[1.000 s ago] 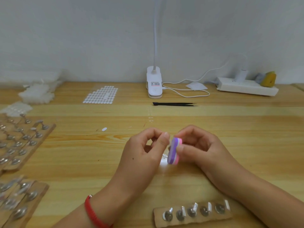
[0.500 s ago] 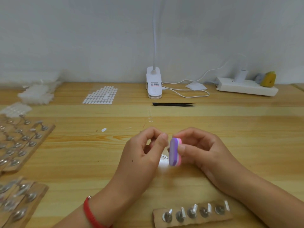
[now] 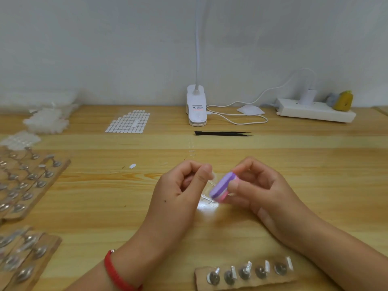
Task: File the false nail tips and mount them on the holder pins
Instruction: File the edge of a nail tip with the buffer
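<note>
1. Two hands meet over the middle of the desk (image 3: 294,156), and I see curled fingers on both.
2. I read the left hand (image 3: 182,190) as pinching a small clear nail tip (image 3: 213,176) between thumb and forefinger; the tip is blurred.
3. The right hand (image 3: 258,190) grips a purple-and-pink file block (image 3: 222,187), held tilted with its upper end just beside the tip. I cannot tell whether they touch.
4. Below the hands, a clear plastic sprue (image 3: 206,199) lies on the desk.
5. Nearest me, a cardboard holder strip (image 3: 247,283) carries five pins in a row.
6. More pin boards (image 3: 27,181) sit at the left edge.
7. Black tweezers (image 3: 222,133) lie beyond the hands, in front of a white clip lamp (image 3: 196,106).
</note>
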The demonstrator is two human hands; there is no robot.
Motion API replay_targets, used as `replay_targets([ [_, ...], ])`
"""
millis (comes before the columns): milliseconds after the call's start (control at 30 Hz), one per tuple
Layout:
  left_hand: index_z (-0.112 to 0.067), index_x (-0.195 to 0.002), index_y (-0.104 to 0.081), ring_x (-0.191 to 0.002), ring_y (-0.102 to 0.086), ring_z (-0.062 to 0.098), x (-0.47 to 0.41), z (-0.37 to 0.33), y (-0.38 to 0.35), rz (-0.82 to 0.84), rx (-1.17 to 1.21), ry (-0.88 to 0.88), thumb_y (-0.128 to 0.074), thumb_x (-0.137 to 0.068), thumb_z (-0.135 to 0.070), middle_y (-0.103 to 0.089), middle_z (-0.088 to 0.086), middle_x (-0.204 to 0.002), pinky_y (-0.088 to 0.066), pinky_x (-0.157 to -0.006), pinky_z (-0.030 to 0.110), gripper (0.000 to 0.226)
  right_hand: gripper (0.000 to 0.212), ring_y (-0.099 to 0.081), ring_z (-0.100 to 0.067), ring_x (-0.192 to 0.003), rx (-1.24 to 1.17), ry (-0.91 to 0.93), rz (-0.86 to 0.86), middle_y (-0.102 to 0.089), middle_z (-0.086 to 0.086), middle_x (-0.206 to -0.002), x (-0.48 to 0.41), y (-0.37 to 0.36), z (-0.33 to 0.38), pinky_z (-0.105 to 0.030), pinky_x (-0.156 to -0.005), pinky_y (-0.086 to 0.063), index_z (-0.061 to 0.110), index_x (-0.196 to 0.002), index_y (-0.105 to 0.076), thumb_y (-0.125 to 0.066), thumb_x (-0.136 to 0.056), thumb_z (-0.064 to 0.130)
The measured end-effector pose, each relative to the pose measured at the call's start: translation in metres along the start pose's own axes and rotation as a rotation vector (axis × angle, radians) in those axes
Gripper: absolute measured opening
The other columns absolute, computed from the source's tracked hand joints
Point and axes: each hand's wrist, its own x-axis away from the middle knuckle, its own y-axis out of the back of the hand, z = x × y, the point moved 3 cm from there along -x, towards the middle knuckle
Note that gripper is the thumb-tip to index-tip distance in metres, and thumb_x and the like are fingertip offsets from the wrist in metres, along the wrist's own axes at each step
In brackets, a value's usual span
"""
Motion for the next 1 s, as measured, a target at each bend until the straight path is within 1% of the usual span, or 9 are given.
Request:
replay_targets([
  [67, -0.012, -0.072, -0.064, -0.039, -0.037, -0.003, 0.000, -0.001, -0.003, 0.039, 0.027, -0.006, -0.056, -0.080, -0.036, -0.045, -0.016, -0.041, -0.030, -0.044, 0.006, 0.027, 0.020, -0.072, -0.022, -0.074, 0.111, -0.004, 0.111, -0.072, -0.010, -0.081, 0.003, -0.007, 0.001, -0.027, -0.068, -0.056, 0.018, -0.077, -0.066, -0.079, -0.069, 0.004],
  [133, -0.010, -0.073, -0.064, -0.043, -0.047, -0.006, 0.000, -0.002, -0.004, 0.074, 0.058, -0.005, -0.056, -0.081, -0.032, -0.055, -0.015, -0.047, -0.034, -0.048, 0.005, 0.025, 0.022, -0.072, -0.025, -0.077, 0.081, -0.013, 0.077, -0.073, -0.010, -0.083, 0.001, -0.006, 0.001, -0.031, -0.072, -0.057, 0.019, -0.074, -0.065, -0.080, -0.067, 0.004],
  [300, -0.008, -0.072, -0.065, -0.036, -0.032, -0.002, -0.002, -0.003, 0.000, -0.006, 0.043, 0.001, -0.057, -0.080, -0.034, -0.040, -0.019, -0.036, -0.026, -0.043, 0.005, 0.029, 0.015, -0.072, -0.030, -0.079, -0.047, -0.022, -0.045, -0.070, -0.015, -0.084, -0.001, 0.001, 0.000, -0.033, -0.072, -0.058, 0.017, -0.070, -0.065, -0.071, -0.069, 0.003],
  [367, -0.007, -0.072, -0.066, -0.039, -0.038, -0.003, -0.003, -0.003, 0.000, -0.006, 0.044, -0.002, -0.058, -0.078, -0.035, -0.046, -0.017, -0.040, -0.031, -0.046, 0.006, 0.030, 0.017, -0.072, -0.032, -0.079, 0.011, -0.016, 0.004, -0.071, -0.013, -0.084, 0.000, -0.004, -0.001, -0.038, -0.074, -0.059, 0.015, -0.072, -0.064, -0.073, -0.070, 0.001],
  [433, -0.006, -0.072, -0.066, -0.042, -0.043, -0.004, -0.002, -0.002, -0.001, 0.009, 0.044, 0.000, -0.059, -0.078, -0.034, -0.053, -0.015, -0.044, -0.035, -0.048, 0.006, 0.029, 0.017, -0.072, -0.032, -0.078, 0.009, -0.010, -0.013, -0.071, -0.014, -0.084, -0.001, -0.004, 0.000, -0.036, -0.073, -0.059, 0.016, -0.072, -0.064, -0.074, -0.069, 0.002],
  [567, -0.009, -0.073, -0.065, -0.035, -0.034, -0.003, -0.002, -0.002, 0.001, -0.016, 0.049, -0.001, -0.057, -0.081, -0.034, -0.043, -0.018, -0.038, -0.026, -0.042, 0.004, 0.028, 0.014, -0.072, -0.028, -0.075, -0.096, -0.005, -0.078, -0.070, -0.013, -0.079, -0.002, 0.003, 0.000, -0.032, -0.069, -0.059, 0.017, -0.072, -0.066, -0.072, -0.069, 0.005],
  [667, -0.005, -0.073, -0.065, -0.041, -0.047, -0.005, -0.003, -0.003, -0.001, 0.017, 0.068, 0.002, -0.057, -0.080, -0.032, -0.057, -0.016, -0.046, -0.034, -0.048, 0.003, 0.029, 0.018, -0.072, -0.033, -0.079, 0.032, -0.001, -0.018, -0.071, -0.015, -0.084, 0.000, -0.004, -0.001, -0.039, -0.075, -0.059, 0.012, -0.076, -0.063, -0.077, -0.068, 0.003],
  [833, -0.010, -0.072, -0.064, -0.034, -0.029, 0.000, -0.002, -0.002, 0.001, -0.035, 0.041, 0.030, -0.056, -0.079, -0.037, -0.037, -0.017, -0.035, -0.023, -0.040, 0.006, 0.029, 0.017, -0.072, -0.028, -0.076, -0.150, -0.003, -0.145, -0.070, -0.017, -0.082, -0.003, 0.005, 0.001, -0.029, -0.068, -0.058, 0.015, -0.072, -0.066, -0.078, -0.064, 0.007],
  [1000, -0.014, -0.069, -0.062, -0.036, -0.025, 0.002, -0.004, -0.001, 0.005, -0.100, 0.076, 0.056, -0.056, -0.076, -0.042, -0.034, -0.014, -0.036, -0.022, -0.039, 0.008, 0.030, 0.018, -0.070, -0.023, -0.070, -0.019, 0.000, -0.025, -0.068, -0.007, -0.080, 0.000, -0.001, 0.000, -0.030, -0.068, -0.058, 0.016, -0.067, -0.059, -0.070, -0.070, 0.002],
])
